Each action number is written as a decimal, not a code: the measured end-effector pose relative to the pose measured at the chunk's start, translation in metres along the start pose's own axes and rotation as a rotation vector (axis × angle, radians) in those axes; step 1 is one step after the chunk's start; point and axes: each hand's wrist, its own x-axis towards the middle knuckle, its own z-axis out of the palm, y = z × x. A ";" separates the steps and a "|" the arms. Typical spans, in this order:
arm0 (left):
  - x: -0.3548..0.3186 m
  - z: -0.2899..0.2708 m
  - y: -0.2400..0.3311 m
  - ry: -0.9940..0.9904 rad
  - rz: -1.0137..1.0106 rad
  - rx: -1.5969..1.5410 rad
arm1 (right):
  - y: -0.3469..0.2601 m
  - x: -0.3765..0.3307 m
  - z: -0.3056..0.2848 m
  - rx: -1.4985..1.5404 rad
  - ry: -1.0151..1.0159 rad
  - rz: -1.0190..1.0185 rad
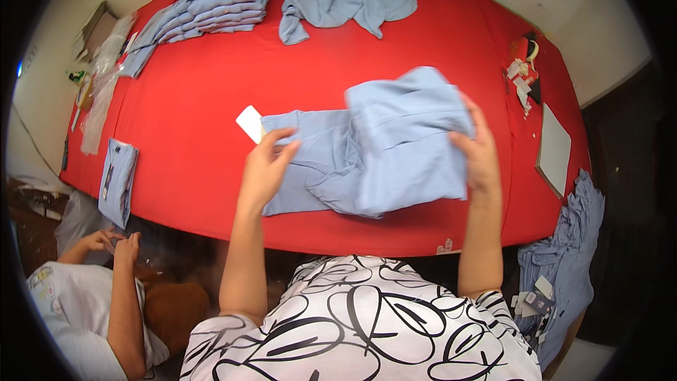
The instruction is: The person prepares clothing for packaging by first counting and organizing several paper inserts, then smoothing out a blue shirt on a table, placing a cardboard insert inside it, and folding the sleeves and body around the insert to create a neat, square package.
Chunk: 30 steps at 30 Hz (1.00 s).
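A pair of light blue trousers point(310, 169) lies across the table in front of me, with a white tag point(249, 124) sticking out at its left end. My right hand point(481, 148) grips the right edge of the folded-up part point(409, 141), which is raised over the rest and slightly blurred. Over the left end, beside the tag, is my left hand point(266, 162). Its thumb and fingers are apart and nothing shows between them; whether they touch the cloth is hard to tell.
The red-covered table point(211, 155) bears a stack of folded blue garments point(222, 7) and a crumpled one point(345, 3) at the back. A folded garment point(118, 176) overhangs the left edge, near a co-worker's hands point(116, 241). More garments point(564, 254) hang at right, below a flat grey board point(555, 148).
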 end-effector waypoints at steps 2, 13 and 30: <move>-0.014 -0.015 -0.032 0.160 -0.098 0.329 | 0.003 -0.006 -0.065 0.002 0.150 -0.016; -0.018 0.025 -0.025 0.218 -0.144 0.620 | 0.068 -0.028 -0.184 -1.223 0.347 0.117; 0.009 0.061 0.041 -0.334 0.161 0.203 | 0.116 -0.007 -0.135 -0.900 0.270 0.079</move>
